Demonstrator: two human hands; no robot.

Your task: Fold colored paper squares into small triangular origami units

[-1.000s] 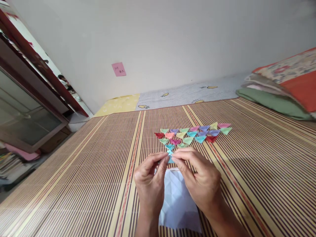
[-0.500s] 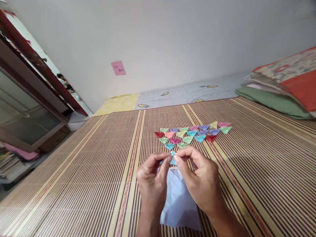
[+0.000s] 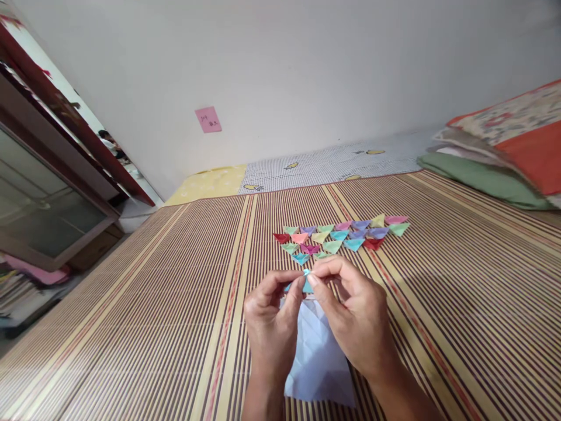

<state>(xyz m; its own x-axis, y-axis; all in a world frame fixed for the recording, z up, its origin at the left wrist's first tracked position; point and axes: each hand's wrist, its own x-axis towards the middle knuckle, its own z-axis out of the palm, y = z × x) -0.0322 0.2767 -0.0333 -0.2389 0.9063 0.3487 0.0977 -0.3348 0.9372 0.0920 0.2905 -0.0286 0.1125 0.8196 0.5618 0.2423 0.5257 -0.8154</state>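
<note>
My left hand (image 3: 270, 326) and my right hand (image 3: 354, 318) pinch one small light-blue folded paper piece (image 3: 306, 285) between their fingertips, held just above a striped bamboo mat (image 3: 175, 304). Under my hands lies a pale blue creased paper sheet (image 3: 318, 356). Just beyond my fingers, several small folded paper triangles (image 3: 342, 235) in red, pink, green, blue, purple and yellow lie in rows on the mat.
A stack of folded bedding and a pillow (image 3: 504, 152) sits at the far right. A checked sheet (image 3: 333, 166) runs along the white wall, which bears a pink note (image 3: 208, 119). A dark wooden cabinet with glass (image 3: 48, 193) stands at the left.
My fingers have shifted slightly on the light-blue piece, turning it and drawing it a little closer; the view has tilted slightly. The triangles on the mat have not moved.
</note>
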